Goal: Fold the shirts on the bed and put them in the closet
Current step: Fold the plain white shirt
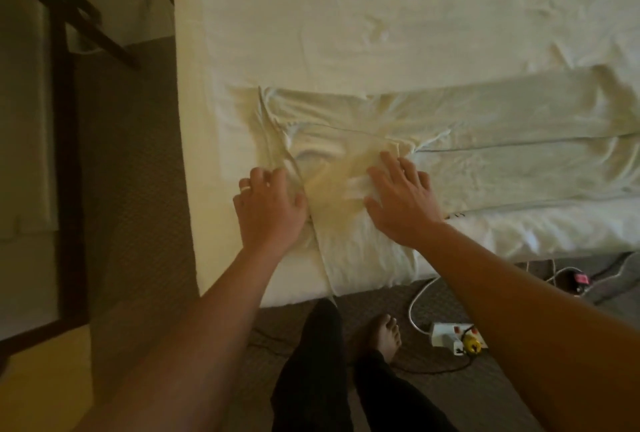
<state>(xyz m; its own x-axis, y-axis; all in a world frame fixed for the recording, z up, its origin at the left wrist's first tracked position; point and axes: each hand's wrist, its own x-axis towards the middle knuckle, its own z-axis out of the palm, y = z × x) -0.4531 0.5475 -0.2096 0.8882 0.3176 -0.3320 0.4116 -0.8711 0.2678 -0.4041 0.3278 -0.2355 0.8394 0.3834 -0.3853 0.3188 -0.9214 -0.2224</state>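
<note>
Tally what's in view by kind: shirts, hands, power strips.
Shirts: 1, pale shirt spread on the bed
Hands: 2, left hand and right hand, both on the shirt
Power strips: 1, power strip on the floor
Total: 4
</note>
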